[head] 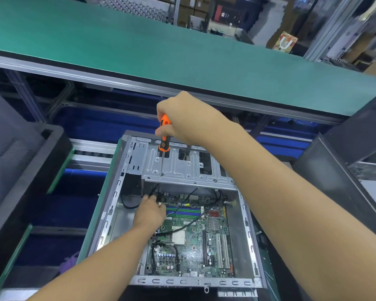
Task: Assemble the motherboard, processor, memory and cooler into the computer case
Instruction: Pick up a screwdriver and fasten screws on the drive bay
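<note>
A long green-matted upper shelf (139, 51) crosses the view on a silver aluminium frame rail (91, 76). Deep blue panels (78, 213) lie in shadow below it. Beyond stand stacked brown cardboard boxes (188, 7), a pale grey floor aisle (267, 25), a patterned paper bag (285, 42) and silver aluminium uprights (328, 31), all in even, bright light.

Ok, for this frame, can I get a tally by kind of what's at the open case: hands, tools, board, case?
Hands: 2 (left hand, right hand)
Screwdriver: 1
Motherboard: 1
Computer case: 1
Total: 5
</note>
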Demonstrator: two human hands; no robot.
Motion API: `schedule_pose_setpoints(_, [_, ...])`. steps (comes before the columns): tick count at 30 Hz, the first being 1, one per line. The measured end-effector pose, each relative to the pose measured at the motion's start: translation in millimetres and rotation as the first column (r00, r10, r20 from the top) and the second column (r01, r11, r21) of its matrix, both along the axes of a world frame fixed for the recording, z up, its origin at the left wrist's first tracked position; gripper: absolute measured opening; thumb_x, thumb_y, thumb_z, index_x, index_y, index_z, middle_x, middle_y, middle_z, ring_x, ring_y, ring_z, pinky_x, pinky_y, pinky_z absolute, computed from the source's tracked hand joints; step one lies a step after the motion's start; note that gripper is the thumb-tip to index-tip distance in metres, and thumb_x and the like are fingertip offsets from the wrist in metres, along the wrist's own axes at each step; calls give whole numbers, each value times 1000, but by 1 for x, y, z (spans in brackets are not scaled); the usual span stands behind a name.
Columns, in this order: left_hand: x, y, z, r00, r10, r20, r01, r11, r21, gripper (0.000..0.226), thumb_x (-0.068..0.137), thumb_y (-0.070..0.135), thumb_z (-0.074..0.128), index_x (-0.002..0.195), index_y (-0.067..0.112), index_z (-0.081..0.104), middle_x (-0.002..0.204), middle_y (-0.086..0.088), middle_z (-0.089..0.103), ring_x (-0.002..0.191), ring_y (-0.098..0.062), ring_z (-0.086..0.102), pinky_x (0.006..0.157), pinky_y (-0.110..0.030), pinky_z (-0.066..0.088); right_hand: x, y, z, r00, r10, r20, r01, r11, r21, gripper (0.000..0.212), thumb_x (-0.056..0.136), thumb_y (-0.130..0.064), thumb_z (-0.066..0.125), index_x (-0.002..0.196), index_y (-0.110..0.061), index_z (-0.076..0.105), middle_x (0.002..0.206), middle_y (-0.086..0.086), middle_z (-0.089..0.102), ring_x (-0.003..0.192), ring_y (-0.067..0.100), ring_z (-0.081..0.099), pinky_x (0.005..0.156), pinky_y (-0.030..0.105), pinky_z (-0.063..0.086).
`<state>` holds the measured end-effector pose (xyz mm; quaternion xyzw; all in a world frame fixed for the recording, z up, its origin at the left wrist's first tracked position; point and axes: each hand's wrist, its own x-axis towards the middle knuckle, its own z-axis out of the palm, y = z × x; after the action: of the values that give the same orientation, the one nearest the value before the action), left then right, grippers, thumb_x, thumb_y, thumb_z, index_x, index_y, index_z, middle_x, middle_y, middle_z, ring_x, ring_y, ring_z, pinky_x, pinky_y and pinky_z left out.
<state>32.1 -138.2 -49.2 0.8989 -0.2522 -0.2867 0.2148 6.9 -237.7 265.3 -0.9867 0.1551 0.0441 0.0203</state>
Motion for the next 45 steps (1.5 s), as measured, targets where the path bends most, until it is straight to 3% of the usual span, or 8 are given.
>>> schedule_pose_setpoints(6, [1,2,4,1000,-1,-22,0,1000,-25,46,96,30,45,137,10,47,147,-5,35,111,-25,56,82,-29,44,-11,-7,0,989,85,-120,-78,995,61,38,103,-18,53,141,-19,49,133,2,51,115,24,52,90,37,44])
schedule_pose_setpoints(13, [1,0,5,999,21,-38,-21,1000,-4,47,96,31,47,136,6,47,150,-9,35,122,-28,52,92,-33,45,-4,-9,-4,995,93,-22,-92,995,50,14,100,-20,58,112,-20,53,99,3,57,83,23,53,57,32,32])
schedule_pose_setpoints(18, [1,-1,5,999,21,-34,-22,1000,-9,48,97,32,46,136,5,49,148,-10,36,124,-29,50,98,-35,44,-3,-8,-9,1000,-31,-2,31,998,-63,33,101,-48,53,105,-15,51,75,-2,35,59,14,40,48,30,22])
schedule_pose_setpoints(24, [0,0,8,998,27,-50,-27,1000,-4,50,97,33,46,139,6,47,151,-9,33,128,-29,47,101,-36,44,-5,-1,-8,996,-3,-87,4,1000,12,24,106,-33,46,108,-9,42,110,7,46,70,20,43,58,35,26])
schedule_pose_setpoints(28, [0,0,8,998,34,-58,-34,999,-13,50,97,33,47,139,7,48,152,-8,33,128,-29,47,102,-37,43,-12,1,-5,995,33,-91,-7,964,266,23,100,-7,39,122,-12,41,109,7,46,64,17,36,58,34,26])
schedule_pose_setpoints(35, [0,0,8,997,50,-56,-51,999,-15,50,96,33,48,139,8,49,151,-7,34,124,-28,50,98,-35,44,-8,-1,-8,999,44,-28,-38,983,178,20,101,-9,48,117,-20,53,110,-2,47,88,20,51,63,30,36])
schedule_pose_setpoints(39, [0,0,7,996,71,-59,-73,997,-31,52,96,33,50,141,9,48,152,-3,33,118,-24,54,80,-27,38,-6,0,-7,998,46,-31,-42,990,132,17,103,-17,52,120,-18,54,109,-2,46,91,19,47,69,31,33])
schedule_pose_setpoints(45, [0,1,9,994,74,-79,-77,996,-36,53,96,33,50,142,9,46,153,-1,31,121,-23,52,85,-28,39,-4,7,-10,999,37,-21,-34,995,93,16,105,-21,50,118,-12,51,114,7,53,93,27,56,70,36,38])
